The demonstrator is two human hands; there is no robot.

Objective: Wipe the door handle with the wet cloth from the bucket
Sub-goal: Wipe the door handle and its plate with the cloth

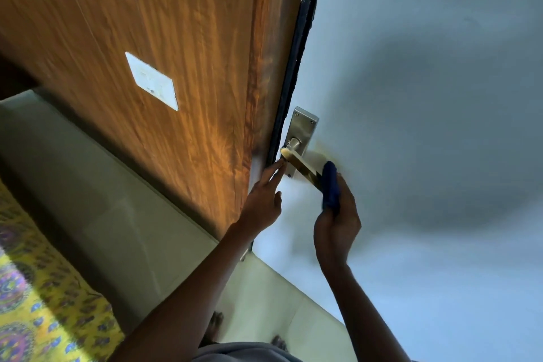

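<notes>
While the open left hand (262,198) steadies the brass lever door handle (302,167) with fingertips at its pivot, the right hand (338,216) presses a clutched, folded blue cloth (330,185) against the lever's free end.

Brass lever door handle (302,168) on steel plate, blue cloth (331,185) against its end

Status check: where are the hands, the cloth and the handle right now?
Right hand gripping blue cloth, pressed on the lever end of the door handle. Left hand open, fingertips at the handle's pivot end. Nothing in the way.
</notes>
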